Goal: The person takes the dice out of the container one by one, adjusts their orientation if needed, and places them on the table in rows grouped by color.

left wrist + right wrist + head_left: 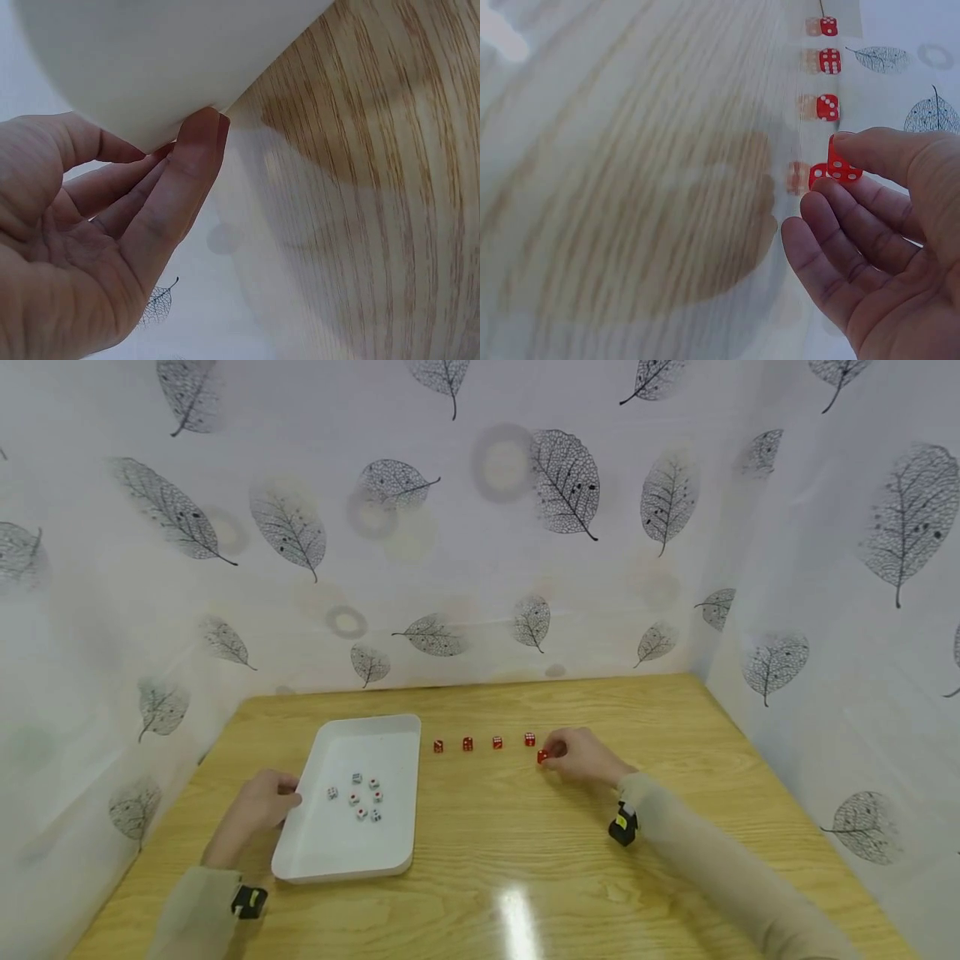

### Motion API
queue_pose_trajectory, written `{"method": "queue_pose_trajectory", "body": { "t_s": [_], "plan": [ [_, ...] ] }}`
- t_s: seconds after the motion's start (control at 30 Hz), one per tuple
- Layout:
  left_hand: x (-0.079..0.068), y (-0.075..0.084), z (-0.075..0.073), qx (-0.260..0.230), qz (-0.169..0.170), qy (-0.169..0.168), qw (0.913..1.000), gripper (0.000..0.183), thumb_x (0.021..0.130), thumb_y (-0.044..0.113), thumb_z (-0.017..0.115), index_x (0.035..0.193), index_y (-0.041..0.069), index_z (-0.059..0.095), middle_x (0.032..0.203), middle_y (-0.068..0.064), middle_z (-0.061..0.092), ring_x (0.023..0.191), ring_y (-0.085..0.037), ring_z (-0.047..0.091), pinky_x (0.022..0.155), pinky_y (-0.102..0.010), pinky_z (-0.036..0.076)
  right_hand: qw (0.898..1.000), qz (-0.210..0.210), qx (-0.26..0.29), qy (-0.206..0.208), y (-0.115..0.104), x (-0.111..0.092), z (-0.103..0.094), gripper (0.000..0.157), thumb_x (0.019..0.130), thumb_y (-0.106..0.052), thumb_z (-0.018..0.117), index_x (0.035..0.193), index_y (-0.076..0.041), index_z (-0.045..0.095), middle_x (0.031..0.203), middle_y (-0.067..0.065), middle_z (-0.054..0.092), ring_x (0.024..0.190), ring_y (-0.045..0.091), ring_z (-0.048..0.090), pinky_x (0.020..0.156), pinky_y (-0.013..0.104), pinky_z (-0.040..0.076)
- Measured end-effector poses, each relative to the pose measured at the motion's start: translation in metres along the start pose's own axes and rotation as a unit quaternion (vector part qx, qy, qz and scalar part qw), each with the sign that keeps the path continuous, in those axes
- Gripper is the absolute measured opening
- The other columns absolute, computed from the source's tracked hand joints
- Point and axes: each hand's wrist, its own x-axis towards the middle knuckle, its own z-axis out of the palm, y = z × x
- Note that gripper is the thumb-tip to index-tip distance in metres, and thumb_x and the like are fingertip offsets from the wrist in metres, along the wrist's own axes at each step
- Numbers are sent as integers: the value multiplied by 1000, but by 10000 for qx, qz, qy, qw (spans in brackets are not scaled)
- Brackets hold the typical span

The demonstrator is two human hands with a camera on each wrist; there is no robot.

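Note:
My left hand (262,803) grips the left rim of a white tray (300,852), thumb on one side and fingers on the other, as the left wrist view shows. Several white dice (377,797) lie loose inside the tray. Over on the right, my right hand (588,757) pinches a red die (845,161) between thumb and fingertips. That die is just beside the right end of a spaced row of red dice on the table, whose end die (529,739) is closest to it. In the right wrist view, the held die partly hides one row die (819,176).
The row's leftmost red die (438,746) sits a little right of the tray. Everything stands on a glossy wood-grain table (510,827). A pale leaf-print sheet (480,560) encloses the back and both sides.

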Motion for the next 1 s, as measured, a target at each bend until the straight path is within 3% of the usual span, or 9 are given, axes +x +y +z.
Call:
{"method": "queue_pose_trajectory", "body": {
  "t_s": [0.67, 1.0],
  "plan": [
    [-2, -1, 0, -58, -45, 5, 10000, 41, 92, 5, 54, 125, -19, 52, 108, -29, 62, 87, -27, 65, 66, -34, 59, 9993, 224, -139, 268, 32, 19, -23, 15, 87, -13, 72, 99, -4, 71, 94, 7, 71, 87, 18, 64, 80, 35, 54],
    [0, -1, 0, -46, 55, 104, 9999, 39, 91, 5, 55, 123, -18, 55, 105, -27, 64, 84, -25, 65, 64, -33, 58, 9988, 15, -412, 248, 42, 22, -31, 20, 87, -11, 71, 103, 0, 71, 95, 10, 71, 89, 21, 65, 85, 40, 54]
  ]
}}
